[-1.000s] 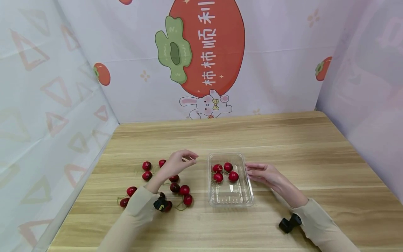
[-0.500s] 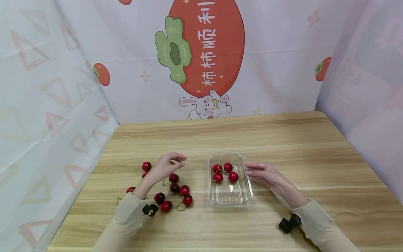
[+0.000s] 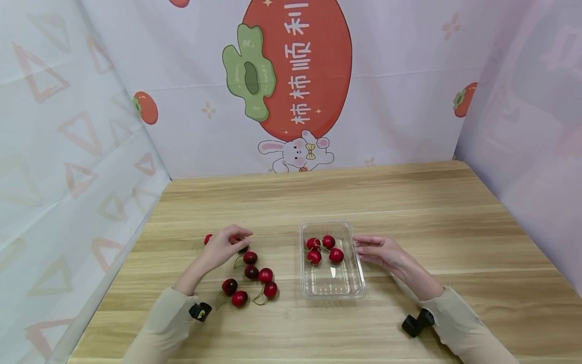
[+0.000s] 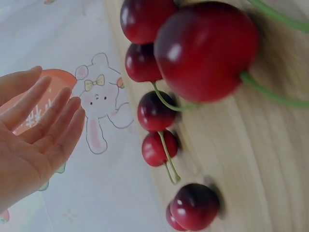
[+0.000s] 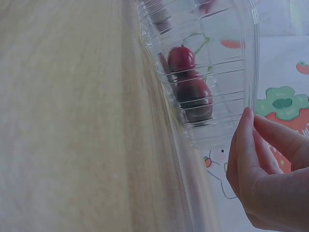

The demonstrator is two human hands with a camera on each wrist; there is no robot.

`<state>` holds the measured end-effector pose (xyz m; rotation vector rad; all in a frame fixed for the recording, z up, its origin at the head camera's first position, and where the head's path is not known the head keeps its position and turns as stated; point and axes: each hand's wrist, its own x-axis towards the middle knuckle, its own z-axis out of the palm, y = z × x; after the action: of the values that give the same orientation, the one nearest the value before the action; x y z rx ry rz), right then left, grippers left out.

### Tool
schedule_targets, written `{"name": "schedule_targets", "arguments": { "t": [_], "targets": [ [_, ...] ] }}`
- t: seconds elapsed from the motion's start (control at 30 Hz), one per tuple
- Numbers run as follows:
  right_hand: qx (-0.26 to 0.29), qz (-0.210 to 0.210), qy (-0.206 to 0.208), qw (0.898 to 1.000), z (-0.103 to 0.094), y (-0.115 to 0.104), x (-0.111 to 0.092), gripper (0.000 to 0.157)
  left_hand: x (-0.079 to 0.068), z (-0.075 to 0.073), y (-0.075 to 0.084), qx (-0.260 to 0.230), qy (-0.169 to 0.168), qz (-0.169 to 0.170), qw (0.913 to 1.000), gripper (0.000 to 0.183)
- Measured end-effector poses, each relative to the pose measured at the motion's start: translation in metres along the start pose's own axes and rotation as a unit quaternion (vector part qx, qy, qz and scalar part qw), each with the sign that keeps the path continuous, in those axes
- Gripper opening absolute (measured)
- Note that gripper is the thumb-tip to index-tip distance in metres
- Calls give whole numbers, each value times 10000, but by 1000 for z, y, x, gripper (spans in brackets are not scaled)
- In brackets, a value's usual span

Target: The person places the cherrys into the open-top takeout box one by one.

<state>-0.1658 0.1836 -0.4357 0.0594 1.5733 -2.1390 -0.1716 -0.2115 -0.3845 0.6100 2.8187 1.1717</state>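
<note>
My left hand (image 3: 222,247) hovers over the cherries on the left of the table, holding nothing. In the left wrist view its fingers are loosely extended, apart from the cherries (image 4: 207,50). Beneath and beside it in the head view lie red and dark cherries (image 3: 239,299) with green stems, some hidden by the hand and forearm. A clear plastic box (image 3: 333,290) stands in the middle, with several cherries (image 3: 336,255) inside. My right hand (image 3: 384,253) is at the box's right rim; in the right wrist view thumb and fingertips pinch that rim.
The wooden table (image 3: 409,202) reaches back to a printed cloth wall (image 3: 386,101). Cloth also hangs at the left and right sides. A black wrist camera (image 3: 200,311) sits on the left sleeve, another black camera (image 3: 418,323) on the right.
My left hand has moved left and slightly toward me, away from the box and over the loose cherries. The right hand and the box have stayed in place.
</note>
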Motion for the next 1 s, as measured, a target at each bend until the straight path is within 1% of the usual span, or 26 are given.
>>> {"name": "schedule_targets", "arguments": {
  "t": [0.17, 0.37, 0.63, 0.73, 0.8, 0.97, 1.0],
  "targets": [
    [-12, -2, -1, 10000, 0, 0, 1, 27, -5, -3, -12, 98, 127, -10, 9999, 20],
    [-5, 6, 23, 10000, 0, 0, 0, 27, -11, -9, -18, 276, 143, 4, 9995, 21],
    [75, 19, -29, 10000, 2, -1, -1, 27, -14, -11, -29, 913, 172, -59, 9957, 22],
    [42, 12, -7, 10000, 2, -1, -1, 27, -16, -12, -32, 1044, 143, -79, 9944, 22],
    [9, -3, -4, 10000, 2, -1, -1, 27, -17, -13, -34, 1080, 146, -32, 9940, 22],
    [-23, -3, 3, 10000, 2, -1, -1, 27, -19, -14, -39, 1242, 325, 277, 9913, 21],
    [-8, 10, 25, 10000, 2, -1, -1, 27, -19, -14, -41, 1279, 343, 279, 9908, 21]
  ]
}}
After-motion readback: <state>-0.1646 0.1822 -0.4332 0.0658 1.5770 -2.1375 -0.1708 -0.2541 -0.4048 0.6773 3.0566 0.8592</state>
